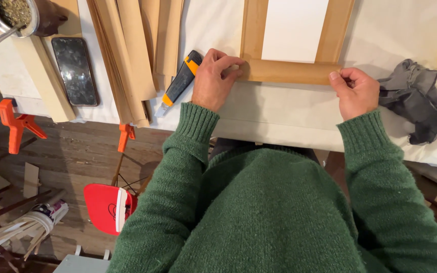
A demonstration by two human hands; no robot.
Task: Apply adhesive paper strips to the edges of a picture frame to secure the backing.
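A flat wooden frame (254, 25) lies on a white-covered workbench (279, 114), its near rail (289, 72) running left to right in front of me. My left hand (213, 81) pinches the left end of that rail with fingers curled over it. My right hand (356, 91) grips the right end, thumb on top. Both arms wear green knitted sleeves. An orange and black utility knife (180, 83) lies just left of my left hand, touching nothing I hold.
Thin veneer strips (127, 55) are stacked at left, beside a dark phone (75, 71) and a wood bar (46, 83). A metal cup with a straw (12, 17) sits far left. Grey rag (413, 98) lies right. Orange clamps (16, 124) grip the bench edge.
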